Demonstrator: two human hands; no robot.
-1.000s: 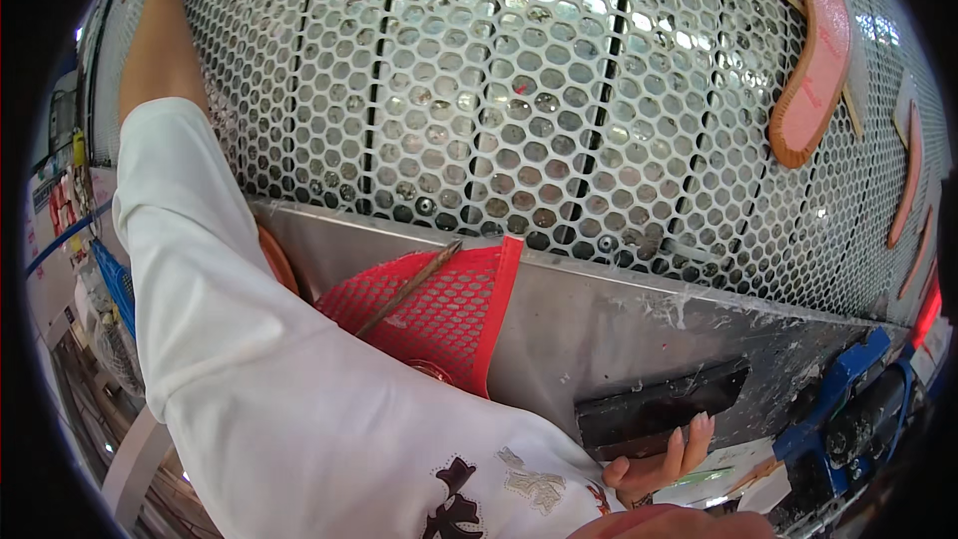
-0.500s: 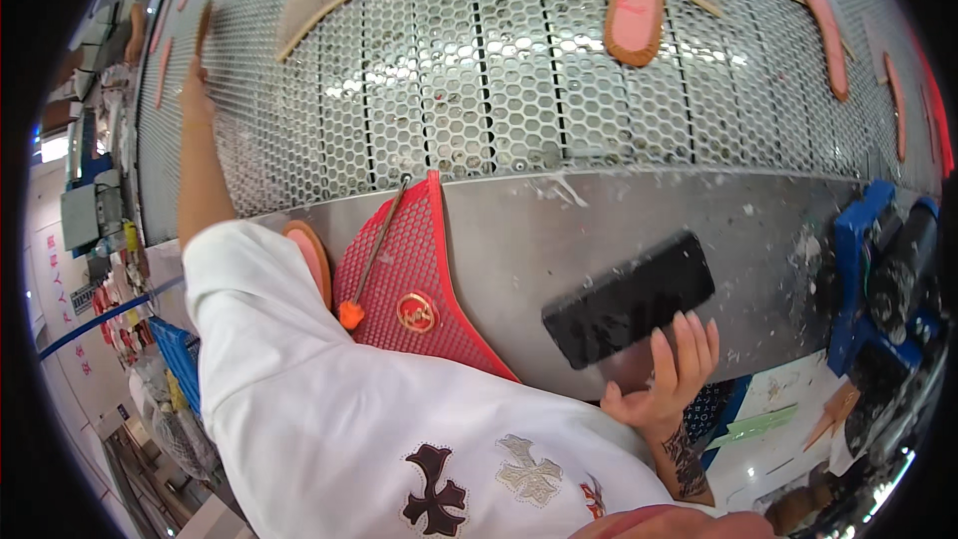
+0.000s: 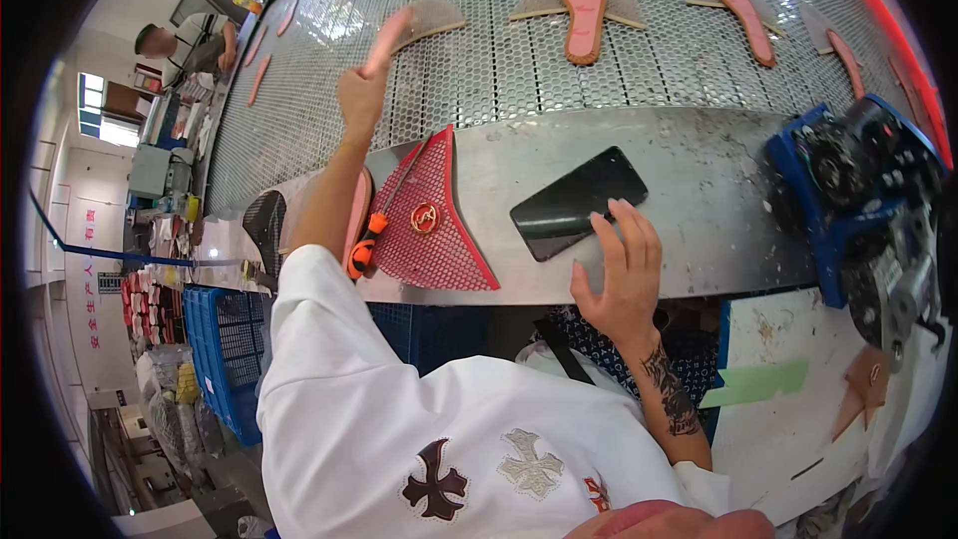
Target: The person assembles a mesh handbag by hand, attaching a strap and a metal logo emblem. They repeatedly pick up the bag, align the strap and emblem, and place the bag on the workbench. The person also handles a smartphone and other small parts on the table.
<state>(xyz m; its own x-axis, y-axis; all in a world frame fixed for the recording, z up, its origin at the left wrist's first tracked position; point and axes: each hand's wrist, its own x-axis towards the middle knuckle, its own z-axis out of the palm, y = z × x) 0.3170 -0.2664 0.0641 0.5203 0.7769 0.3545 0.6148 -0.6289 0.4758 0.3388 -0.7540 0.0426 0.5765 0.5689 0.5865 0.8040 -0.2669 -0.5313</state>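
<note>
My left hand (image 3: 361, 100) reaches out over the honeycomb-patterned metal bed, fingers closed on the near end of a pink insole (image 3: 391, 38). That insole overlaps a beige mesh piece (image 3: 431, 18). Bent fingers of my right hand (image 3: 624, 274) are apart and hold nothing; their tips rest at the near edge of a black phone (image 3: 581, 202) on the metal ledge. Between my arms lies a red mesh shoe upper (image 3: 439, 245) with a round gold emblem. A thin-shafted tool with an orange and black handle (image 3: 367, 245) lies against it. Another insole (image 3: 357, 210) is partly behind my left forearm.
Across the honeycomb bed (image 3: 479, 80) lie more pink insoles (image 3: 583, 20), some over beige mesh pieces. A blue-framed machine (image 3: 823, 200) stands on the right of the ledge (image 3: 699, 240). Blue crates (image 3: 225, 359) are at the left. Another person (image 3: 190, 45) is at the far left.
My left hand has swung from the far left toward the middle, still holding the insole. My right hand remains beside the phone. The whole view has shifted, showing more of the room at left.
</note>
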